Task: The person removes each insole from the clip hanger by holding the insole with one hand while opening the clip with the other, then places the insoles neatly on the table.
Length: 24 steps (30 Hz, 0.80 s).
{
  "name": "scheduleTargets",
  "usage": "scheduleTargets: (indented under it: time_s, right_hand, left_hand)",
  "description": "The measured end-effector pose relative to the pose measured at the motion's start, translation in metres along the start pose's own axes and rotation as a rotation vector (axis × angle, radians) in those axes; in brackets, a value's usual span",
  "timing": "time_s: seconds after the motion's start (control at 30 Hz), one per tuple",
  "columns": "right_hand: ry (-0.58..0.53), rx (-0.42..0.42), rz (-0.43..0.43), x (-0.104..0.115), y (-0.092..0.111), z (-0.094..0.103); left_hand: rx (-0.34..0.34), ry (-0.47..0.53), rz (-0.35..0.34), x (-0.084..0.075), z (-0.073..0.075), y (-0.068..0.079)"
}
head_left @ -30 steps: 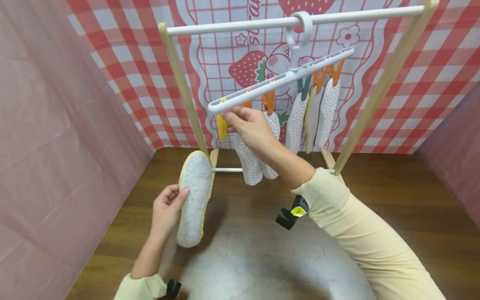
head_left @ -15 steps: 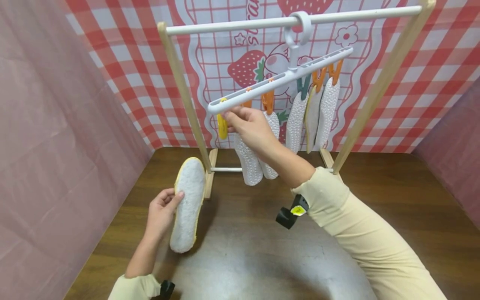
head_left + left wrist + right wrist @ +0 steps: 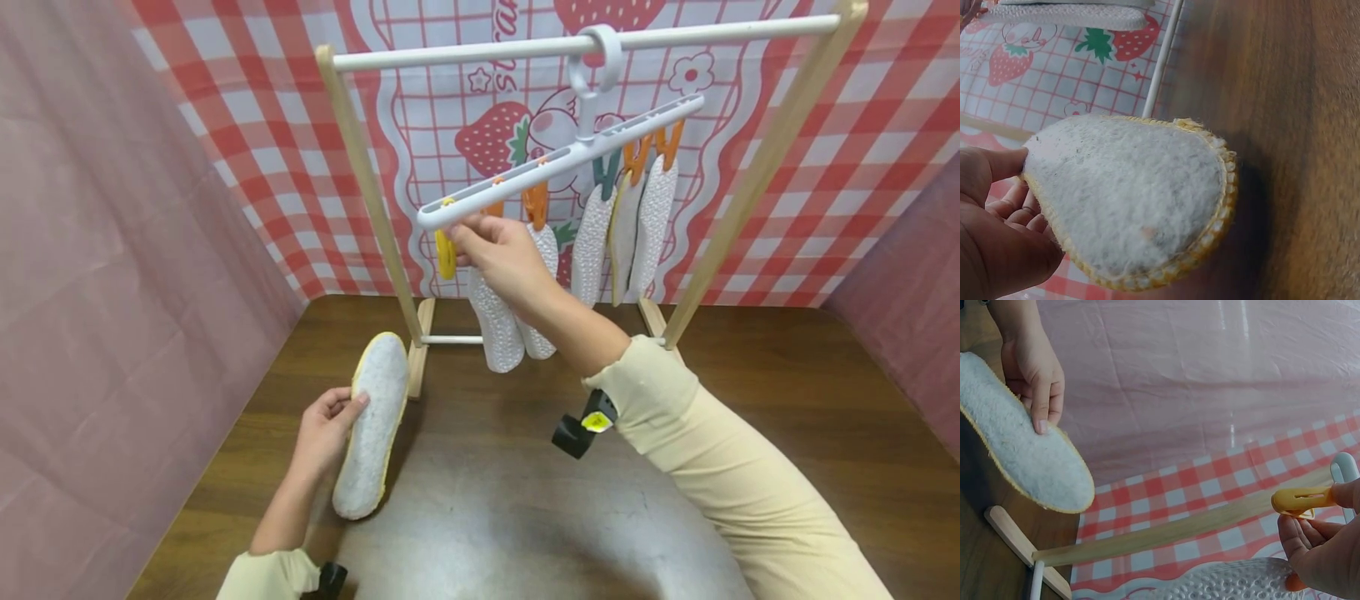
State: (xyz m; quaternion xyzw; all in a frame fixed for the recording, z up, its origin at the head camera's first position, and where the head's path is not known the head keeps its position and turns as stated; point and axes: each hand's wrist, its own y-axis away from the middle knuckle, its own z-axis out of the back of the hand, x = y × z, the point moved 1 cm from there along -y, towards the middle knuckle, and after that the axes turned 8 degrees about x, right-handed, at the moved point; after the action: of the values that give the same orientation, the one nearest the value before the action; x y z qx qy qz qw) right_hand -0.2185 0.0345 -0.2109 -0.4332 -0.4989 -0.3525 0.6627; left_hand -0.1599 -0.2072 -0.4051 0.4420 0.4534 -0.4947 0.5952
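Observation:
My left hand point(image 3: 322, 429) pinches a fuzzy white insole point(image 3: 372, 429) with yellow stitched edging, thumb on its face and fingers behind. The insole leans upright above the table, left of the rack. Up at the near left end of a white clip hanger point(image 3: 540, 171), my right hand point(image 3: 510, 262) grips a yellow clothespin point(image 3: 446, 257). The right wrist view shows thumb and fingers on the clothespin point(image 3: 1302, 500), apart from the insole. Orange clothespins point(image 3: 536, 204) beside it hold bumpy white insoles point(image 3: 498, 329), partly hidden behind my right hand.
A wooden rack with a white top bar point(image 3: 465, 55) carries the hanger. More insoles point(image 3: 591, 246) hang from green and orange clothespins at its far right end. A red checked cloth point(image 3: 262, 167) backs the brown table point(image 3: 757, 400); a pinkish curtain point(image 3: 112, 292) stands left.
My left hand has lowered the insole and drawn it slightly left, nearer to me. My right hand stays on the yellow clothespin in practically the same place.

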Motion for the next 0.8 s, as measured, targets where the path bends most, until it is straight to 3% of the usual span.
scheduleTargets:
  time_s: [0.8]
  right_hand:
    - [0.024,0.0,-0.008,-0.004,-0.001,0.001]
  left_hand:
    - [0.064,-0.117,0.133,0.025,0.005,-0.01]
